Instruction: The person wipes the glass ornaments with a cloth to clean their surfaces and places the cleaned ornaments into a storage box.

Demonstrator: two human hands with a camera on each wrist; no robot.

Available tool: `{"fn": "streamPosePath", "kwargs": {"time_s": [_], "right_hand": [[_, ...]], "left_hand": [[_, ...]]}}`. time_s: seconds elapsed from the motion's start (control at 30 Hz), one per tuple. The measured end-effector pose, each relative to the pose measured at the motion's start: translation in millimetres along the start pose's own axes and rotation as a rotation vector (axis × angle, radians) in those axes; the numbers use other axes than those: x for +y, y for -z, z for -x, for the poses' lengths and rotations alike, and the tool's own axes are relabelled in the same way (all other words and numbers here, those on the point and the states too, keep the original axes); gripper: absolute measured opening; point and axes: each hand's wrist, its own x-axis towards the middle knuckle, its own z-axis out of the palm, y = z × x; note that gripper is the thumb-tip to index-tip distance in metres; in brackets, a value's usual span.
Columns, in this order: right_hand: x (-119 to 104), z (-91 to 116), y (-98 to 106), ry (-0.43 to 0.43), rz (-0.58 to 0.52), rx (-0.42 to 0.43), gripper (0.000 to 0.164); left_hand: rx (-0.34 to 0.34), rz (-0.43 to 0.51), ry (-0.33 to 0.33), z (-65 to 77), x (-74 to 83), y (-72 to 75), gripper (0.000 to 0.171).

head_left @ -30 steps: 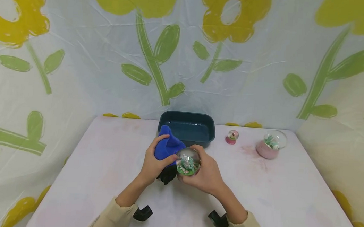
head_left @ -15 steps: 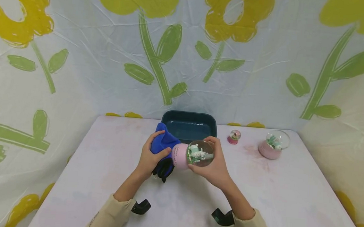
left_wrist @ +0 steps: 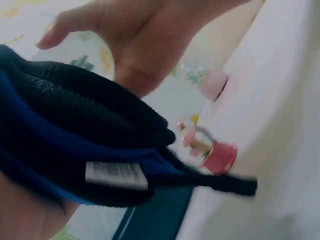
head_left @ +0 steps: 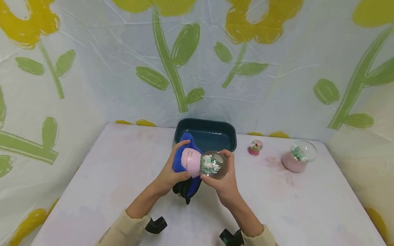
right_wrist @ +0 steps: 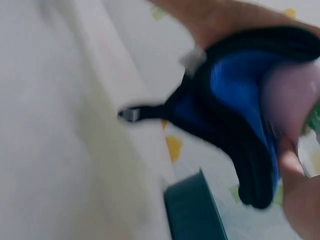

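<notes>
Both hands hold a snow globe point(head_left: 213, 164) on its side in the head view, its pink base to the left and its clear dome to the right. My left hand point(head_left: 167, 176) grips a blue cloth point(head_left: 178, 165) with black edging against the pink base, the thumb pressing the base. My right hand point(head_left: 226, 182) is curled round the dome, fingers above and thumb below. A white label point(left_wrist: 116, 173) and a black strap point(left_wrist: 220, 182) show on the cloth in the left wrist view. In the right wrist view the cloth point(right_wrist: 235, 80) cups the base point(right_wrist: 290, 95).
A dark teal rectangular tub point(head_left: 216, 141) stands behind the hands at the table's back edge. To its right are a tiny snow globe point(head_left: 255, 147) with a pink base and a larger one point(head_left: 294, 161). Flower-printed sheets point(head_left: 111, 76) surround the white table point(head_left: 118, 197).
The globe has turned from dome towards the camera to lying sideways, base left. The cloth, beside the base half a second ago, now lies behind and around it. The hands have drawn closer since then.
</notes>
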Motion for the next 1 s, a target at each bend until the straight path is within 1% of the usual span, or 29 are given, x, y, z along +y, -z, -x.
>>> {"fn": "streamPosePath", "kwargs": {"time_s": [0.07, 0.13, 0.17, 0.27, 0.37, 0.4, 0.47, 0.53, 0.63, 0.73, 0.8, 0.93, 1.0], "right_hand": [[0, -2, 3, -0.037, 0.072, -0.014, 0.079], [-1, -3, 7, -0.07, 0.161, -0.033, 0.079], [-1, -3, 8, -0.079, 0.2, -0.041, 0.079], [-1, -2, 13, -0.067, 0.255, -0.07, 0.078], [1, -3, 16, -0.029, 0.281, -0.099, 0.077], [1, -3, 17, -0.015, 0.293, -0.109, 0.077], [0, -6, 18, 0.001, 0.332, -0.118, 0.077], [-3, -7, 18, 0.003, 0.381, -0.121, 0.077], [-13, -6, 14, 0.0, 0.441, -0.127, 0.076], [-26, -3, 6, -0.002, 0.498, -0.147, 0.076], [-35, -2, 2, 0.007, 0.546, -0.158, 0.075], [-42, -3, 2, 0.014, 0.611, -0.166, 0.073], [-40, -5, 7, 0.01, 0.619, -0.158, 0.075]], "left_hand": [[-0.004, -0.059, -0.001, 1.2, 3.6, 1.6, 0.094], [-0.01, -0.124, -0.003, 2.7, 6.8, 3.9, 0.088], [-0.013, -0.139, 0.003, 3.5, 8.0, 5.0, 0.085], [0.009, -0.118, 0.048, 5.4, 8.9, 6.6, 0.08], [0.027, -0.067, 0.08, 4.7, 4.1, 9.7, 0.084], [0.024, -0.06, 0.079, 3.7, 1.7, 11.0, 0.085], [-0.008, -0.062, 0.059, -0.1, -3.3, 14.1, 0.086], [-0.047, -0.053, 0.054, -5.0, -5.9, 15.1, 0.083], [-0.072, -0.049, 0.078, -10.5, -7.6, 13.3, 0.079], [-0.065, -0.103, 0.101, -9.9, -5.7, 11.7, 0.08], [-0.054, -0.167, 0.103, -7.7, -2.4, 10.5, 0.08], [-0.053, -0.296, 0.099, -4.4, 4.4, 8.1, 0.079], [-0.051, -0.338, 0.088, -5.3, 7.7, 6.7, 0.076]]}}
